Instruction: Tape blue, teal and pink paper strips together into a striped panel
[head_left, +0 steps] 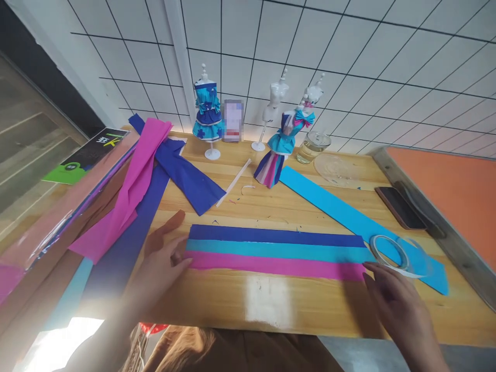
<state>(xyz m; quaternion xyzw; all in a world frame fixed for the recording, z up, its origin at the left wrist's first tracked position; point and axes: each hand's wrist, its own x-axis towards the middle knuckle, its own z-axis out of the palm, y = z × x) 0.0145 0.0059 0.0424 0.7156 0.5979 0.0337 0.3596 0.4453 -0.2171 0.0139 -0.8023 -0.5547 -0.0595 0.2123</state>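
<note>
Tricolor strip point(277, 254) (blue, turquoise, pink) | flat, lengthwise | on wooden table point(186, 315), between hands

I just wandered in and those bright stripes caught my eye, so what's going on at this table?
A person has a flat band of navy, light blue and pink stripes laid out on the wooden table. The left hand is at one end of it, the right hand at the other. By the right hand, a roll of tape lies on a long blue strip. Behind stand small dress forms, one in a blue outfit.
</note>
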